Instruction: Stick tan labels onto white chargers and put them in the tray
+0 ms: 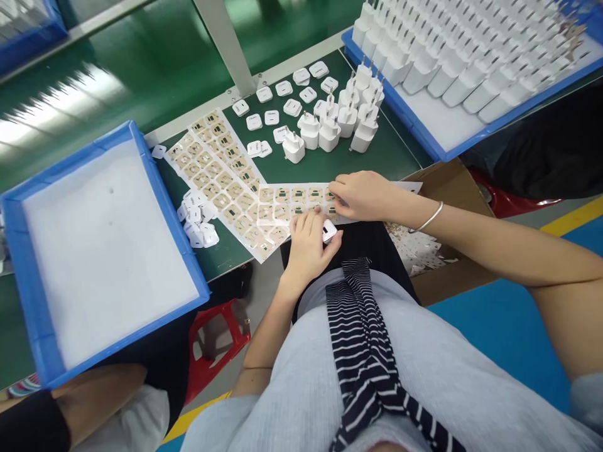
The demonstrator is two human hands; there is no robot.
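My left hand (308, 242) grips a small white charger plug (329, 231) at the near edge of the green table. My right hand (360, 196), a thin bangle on its wrist, rests with fingertips on a label sheet (287, 202) of tan stickers right beside the plug; whether a sticker is pinched I cannot tell. A second, longer label sheet (214, 166) lies diagonally to the left. Upright white plugs (330, 125) and flat white caps (277, 103) stand behind the sheets.
An empty blue tray (28, 301) with a white liner sits at left, a small heap of white caps (198, 220) beside it. A blue tray (424, 135) full of white plugs is at far right. A cardboard box (447, 188) holds scraps. Another person's arm (94, 402) shows bottom left.
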